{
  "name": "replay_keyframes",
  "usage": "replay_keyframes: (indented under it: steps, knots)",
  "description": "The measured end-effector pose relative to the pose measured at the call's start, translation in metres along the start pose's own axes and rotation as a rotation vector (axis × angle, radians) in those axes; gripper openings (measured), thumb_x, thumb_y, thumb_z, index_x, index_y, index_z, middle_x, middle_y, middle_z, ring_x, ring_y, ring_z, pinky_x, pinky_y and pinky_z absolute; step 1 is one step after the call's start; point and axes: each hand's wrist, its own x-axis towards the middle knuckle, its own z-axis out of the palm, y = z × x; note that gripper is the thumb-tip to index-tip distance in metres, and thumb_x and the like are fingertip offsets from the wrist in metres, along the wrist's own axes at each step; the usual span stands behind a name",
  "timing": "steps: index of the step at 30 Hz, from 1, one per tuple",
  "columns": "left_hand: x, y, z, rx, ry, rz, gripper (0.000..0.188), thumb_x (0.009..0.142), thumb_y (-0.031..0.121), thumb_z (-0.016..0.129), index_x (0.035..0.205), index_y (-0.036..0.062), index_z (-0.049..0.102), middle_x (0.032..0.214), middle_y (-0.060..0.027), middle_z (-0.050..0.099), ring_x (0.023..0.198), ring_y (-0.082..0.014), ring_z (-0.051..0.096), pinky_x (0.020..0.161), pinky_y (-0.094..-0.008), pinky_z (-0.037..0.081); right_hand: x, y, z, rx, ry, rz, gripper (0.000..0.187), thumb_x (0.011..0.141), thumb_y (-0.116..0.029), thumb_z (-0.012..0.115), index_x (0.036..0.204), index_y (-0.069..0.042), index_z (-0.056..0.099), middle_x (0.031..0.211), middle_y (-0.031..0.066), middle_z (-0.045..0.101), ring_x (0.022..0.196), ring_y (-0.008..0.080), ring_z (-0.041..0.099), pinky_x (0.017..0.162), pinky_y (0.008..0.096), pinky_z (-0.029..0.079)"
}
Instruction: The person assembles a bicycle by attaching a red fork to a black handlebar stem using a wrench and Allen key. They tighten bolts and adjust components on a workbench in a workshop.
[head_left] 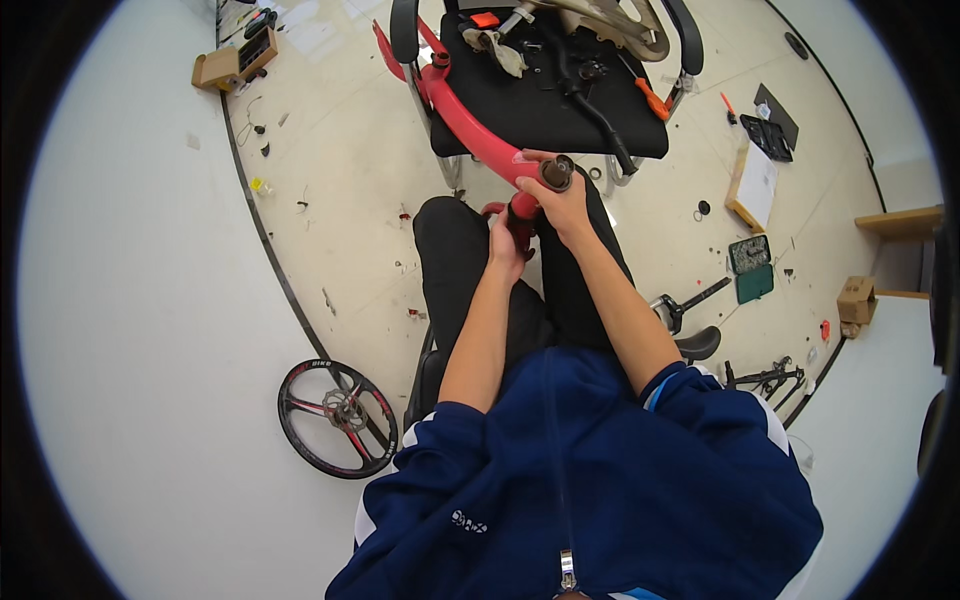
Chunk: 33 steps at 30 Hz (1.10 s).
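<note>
A red bicycle frame [470, 128] with a thick curved tube runs from the black chair's left side down to my lap. My right hand [566, 208] is closed around its near end, just below a dark round tube end [557, 172]. Lower down, my left hand [505, 248] wraps the red part between my knees; its fingers are partly hidden. The frame's far end, with a short upright tube, rests by the chair's left armrest.
On the black chair seat [500, 113] lie a black handlebar [590, 105], an orange-handled screwdriver [652, 100] and a whitish rag [497, 52]. A three-spoke wheel [338, 418] leans at the left wall. An open green case [752, 270], a white-topped box [753, 187] and small parts lie on the floor.
</note>
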Motion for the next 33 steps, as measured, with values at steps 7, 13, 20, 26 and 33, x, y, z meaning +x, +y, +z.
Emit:
replay_keyframes:
  steps: [7,13,20,26,33]
  knots:
    - [-0.002,-0.001,-0.001,0.004,-0.055,0.035,0.036,0.096,0.051,0.034,0.097,0.0222,0.057,0.087,0.0044,0.057,0.077,-0.0135,0.048,0.066,-0.0352,0.031,-0.012,0.018,-0.001,0.038,-0.007,-0.003,0.038,0.076,-0.004,0.076,0.113,-0.003,0.067,0.105,0.0044,0.068,0.094,0.012,0.063,0.086,0.0283,0.05]
    - [-0.003,-0.001,0.003,-0.018,-0.046,0.079,0.036,0.095,0.053,0.037,0.096,0.0236,0.058,0.086,0.0047,0.057,0.079,-0.0131,0.048,0.069,-0.0358,0.03,-0.01,0.014,-0.003,0.095,0.025,0.073,0.036,0.075,-0.004,0.076,0.111,-0.003,0.069,0.099,0.0026,0.068,0.089,0.0102,0.062,0.082,0.027,0.05]
    - [0.02,-0.013,-0.024,0.072,0.143,-0.164,0.045,0.087,0.066,0.044,0.089,0.0232,0.058,0.085,0.0022,0.053,0.082,-0.0182,0.046,0.079,-0.0458,0.032,0.003,-0.007,-0.001,0.006,-0.004,0.047,0.039,0.076,-0.006,0.077,0.114,-0.003,0.068,0.107,0.0027,0.068,0.091,0.0086,0.062,0.077,0.0234,0.049]
    - [0.019,-0.012,-0.031,0.02,0.044,-0.188,0.054,0.082,0.072,0.052,0.094,0.0199,0.06,0.089,-0.0012,0.055,0.086,-0.021,0.049,0.096,-0.059,0.032,0.007,-0.011,-0.004,0.042,0.012,0.09,0.038,0.073,-0.004,0.078,0.109,-0.002,0.07,0.108,0.0043,0.069,0.093,0.0099,0.062,0.085,0.0256,0.049]
    - [0.036,-0.019,-0.056,0.135,0.23,-0.153,0.057,0.083,0.073,0.049,0.09,0.0173,0.058,0.077,-0.0012,0.054,0.077,-0.0183,0.049,0.084,-0.0486,0.037,-0.002,-0.009,0.013,0.122,0.05,0.077,0.036,0.073,0.0,0.075,0.109,-0.001,0.07,0.117,0.0085,0.068,0.1,0.0135,0.063,0.089,0.0272,0.049]
